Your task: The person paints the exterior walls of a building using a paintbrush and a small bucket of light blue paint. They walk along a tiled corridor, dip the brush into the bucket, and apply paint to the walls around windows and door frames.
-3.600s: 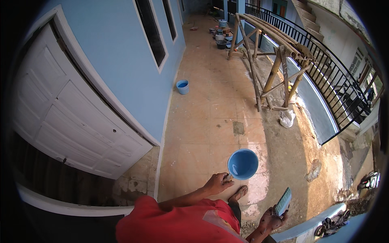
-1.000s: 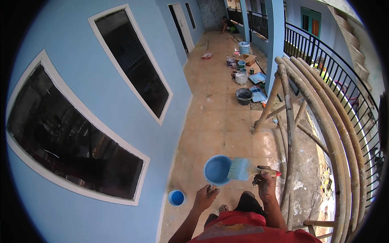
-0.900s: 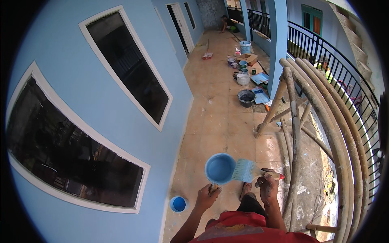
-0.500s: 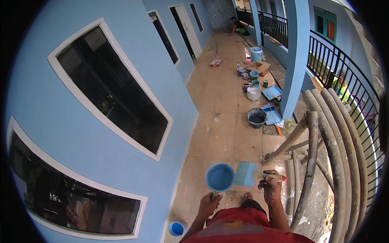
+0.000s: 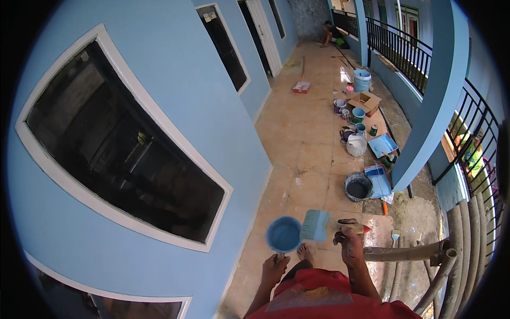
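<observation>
My left hand point(image 5: 274, 270) is closed round the short handle of a round blue dipper point(image 5: 283, 234) with light-blue paint inside. In my right hand point(image 5: 350, 245) is a wide paintbrush point(image 5: 314, 225), gripped by its red-tipped handle. Its bristles are coated light blue and point left, beside the dipper's right rim. Whether they touch the rim I cannot tell. Both things are held out in front of my red shirt, above the tiled floor.
A light-blue wall with white-framed windows point(image 5: 218, 212) runs along my left. Ahead on the right are a black bucket point(image 5: 358, 187), paint trays point(image 5: 377, 181), a cardboard box point(image 5: 364, 103) and a pillar point(image 5: 433, 101). Bamboo poles point(image 5: 409, 252) are close on my right. Another person point(image 5: 333, 35) crouches far ahead.
The view has moved forward along the wall, so the buckets and trays look nearer and the bamboo poles lie lower right. The brush has come closer to the dipper. Both hands keep their grip.
</observation>
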`<state>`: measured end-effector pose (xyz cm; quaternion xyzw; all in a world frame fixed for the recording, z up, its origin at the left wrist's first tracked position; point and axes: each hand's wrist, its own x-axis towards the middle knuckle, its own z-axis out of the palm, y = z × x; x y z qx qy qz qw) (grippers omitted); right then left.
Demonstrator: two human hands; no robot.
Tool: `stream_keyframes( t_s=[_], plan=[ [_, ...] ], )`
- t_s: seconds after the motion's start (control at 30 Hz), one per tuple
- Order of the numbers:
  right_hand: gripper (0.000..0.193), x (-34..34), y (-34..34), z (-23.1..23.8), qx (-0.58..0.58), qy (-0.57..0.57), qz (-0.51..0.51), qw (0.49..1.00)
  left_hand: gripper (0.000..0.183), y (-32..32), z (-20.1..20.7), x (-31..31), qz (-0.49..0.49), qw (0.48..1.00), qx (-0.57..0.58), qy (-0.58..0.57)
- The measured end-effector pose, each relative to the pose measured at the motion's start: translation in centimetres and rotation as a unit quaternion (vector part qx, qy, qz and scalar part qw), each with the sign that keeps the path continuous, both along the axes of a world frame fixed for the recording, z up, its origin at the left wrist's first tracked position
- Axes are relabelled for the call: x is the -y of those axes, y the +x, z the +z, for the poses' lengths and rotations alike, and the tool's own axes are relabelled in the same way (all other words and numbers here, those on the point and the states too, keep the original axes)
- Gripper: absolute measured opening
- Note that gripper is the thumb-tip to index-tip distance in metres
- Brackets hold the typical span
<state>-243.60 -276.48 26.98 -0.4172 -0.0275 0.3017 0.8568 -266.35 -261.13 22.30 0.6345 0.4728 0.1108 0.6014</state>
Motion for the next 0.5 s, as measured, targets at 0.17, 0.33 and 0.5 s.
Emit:
stream_keyframes(
  t_s=[0.17, 0.33, 0.5],
  plan=[
    [0.026, -8.2, 7.1, 2.3, -0.015, 0.009, -0.01, 1.0, 0.032, 8.7, 0.4, -10.9, -0.032, 0.998, -0.003, 0.054],
    [0.026, -13.0, 16.5, 0.1, -0.012, 0.009, -0.064, 0.998, 0.032, 19.0, 2.0, -19.3, -0.075, 0.995, 0.002, 0.06],
    [0.023, -19.6, 26.1, -1.2, 0.006, -0.014, -0.096, 0.995, 0.029, 29.2, 2.1, -25.1, -0.092, 0.993, 0.003, 0.08]
  ],
)
